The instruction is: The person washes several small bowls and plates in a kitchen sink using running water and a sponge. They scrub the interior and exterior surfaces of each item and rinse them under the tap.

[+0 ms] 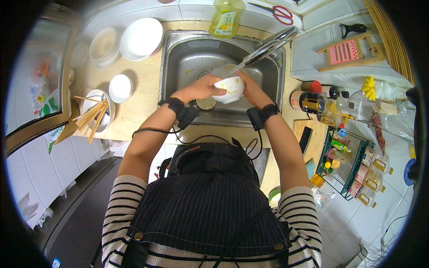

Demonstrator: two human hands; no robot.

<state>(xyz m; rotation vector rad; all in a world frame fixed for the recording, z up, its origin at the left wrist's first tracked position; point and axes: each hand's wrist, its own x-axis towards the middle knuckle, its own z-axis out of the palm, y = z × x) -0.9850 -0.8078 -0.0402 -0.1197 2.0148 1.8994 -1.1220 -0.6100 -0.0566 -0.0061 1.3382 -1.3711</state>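
Both hands grip a small white bowl (229, 90) with yellowish residue on its outside, tilted over the stainless steel sink (181, 60). My left hand (204, 87) holds the bowl's left side, thumb across its outer wall. My right hand (250, 87) is on its right side, fingers partly hidden behind it. Water runs from the chrome faucet (268, 47) just above the bowl. Behind the bowl, a pale translucent dish (219, 69) shows partly in the basin. A round beige-green item (205, 103) lies below my left hand; I cannot tell what it is.
Left of the sink stand a large white bowl (141, 38), stacked bowls (104, 43), a small white bowl (120, 88) and a bowl with chopsticks (95, 115). A detergent bottle (226, 20) and red-handled scissors (281, 15) are behind; sauce bottles (306, 101) stand right.
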